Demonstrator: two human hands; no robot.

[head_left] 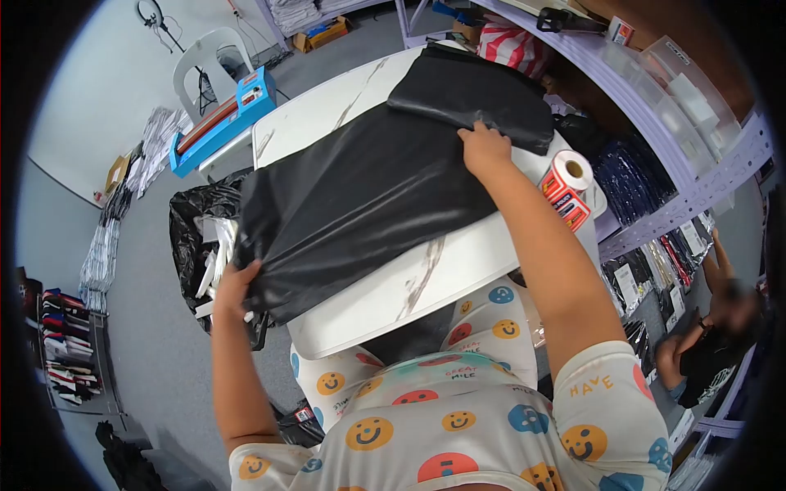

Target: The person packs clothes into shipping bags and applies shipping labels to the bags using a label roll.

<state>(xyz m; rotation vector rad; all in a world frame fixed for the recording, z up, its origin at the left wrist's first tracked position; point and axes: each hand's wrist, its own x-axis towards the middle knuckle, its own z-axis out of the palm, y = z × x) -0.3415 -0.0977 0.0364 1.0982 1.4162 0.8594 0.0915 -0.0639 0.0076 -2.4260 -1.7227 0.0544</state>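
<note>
A large, glossy black plastic bag [360, 204] lies stretched across the white marble-patterned table [368, 319]. Its far right end forms a thicker folded part [475, 90]. My left hand [234, 288] is closed around the bag's near left edge, where creases fan out from the grip. My right hand [486, 150] pinches the plastic at the lower edge of the folded part; some of its fingertips are hidden. Beside my right forearm stands a roll of red-and-white printed labels [569, 176], a strip of it hanging loose.
A bin lined with black plastic [187, 233], holding white scraps, stands left of the table. Behind it are a blue roller machine [260, 96] and a white chair [184, 78]. Purple shelving [647, 123] runs along the right, where another person [708, 352] sits low.
</note>
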